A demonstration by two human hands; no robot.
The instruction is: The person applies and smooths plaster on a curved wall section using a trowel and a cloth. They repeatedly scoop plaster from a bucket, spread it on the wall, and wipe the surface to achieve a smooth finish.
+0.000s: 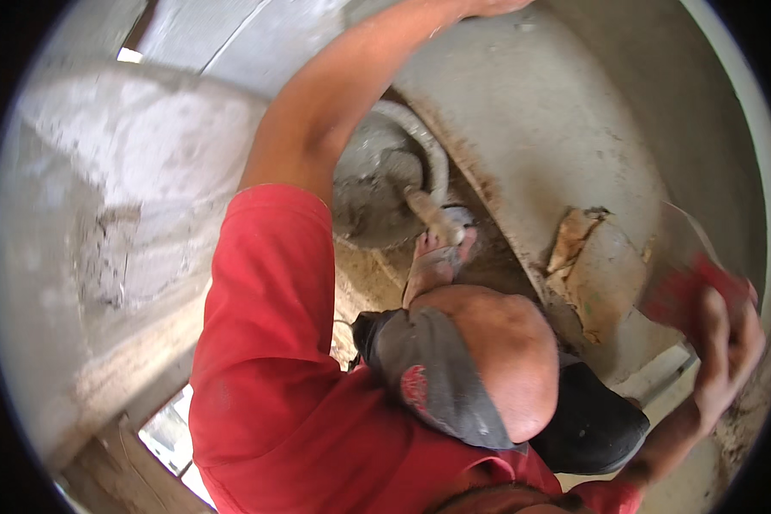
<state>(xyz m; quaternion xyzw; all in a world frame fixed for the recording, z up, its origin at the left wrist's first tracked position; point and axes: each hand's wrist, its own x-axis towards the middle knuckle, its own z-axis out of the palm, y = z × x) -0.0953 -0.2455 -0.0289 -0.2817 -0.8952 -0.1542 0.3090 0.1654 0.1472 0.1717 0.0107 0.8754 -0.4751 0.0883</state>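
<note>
My left arm, in a red sleeve, reaches up to the top edge of the view. Only part of my left hand [495, 7] shows there, beside the grey plastered surface [522, 94], and its fingers are cut off. At the right, my right hand [728, 347] is wrapped round a flat red-and-grey hand tool [690, 291], smeared by motion. Below my left forearm stands a round bucket [433, 150] with wet grey mortar [373, 201] in it. A tool with a worn wooden handle [433, 214] leans at its near rim, its far end in the mortar.
My foot [433, 270] and bent knee [488, 351] are close to the bucket. Torn brown paper [578, 244] lies on the grey surface to the right. A rough, patchily plastered wall [137, 171] rises at the left, with a bright opening [171, 437] low down.
</note>
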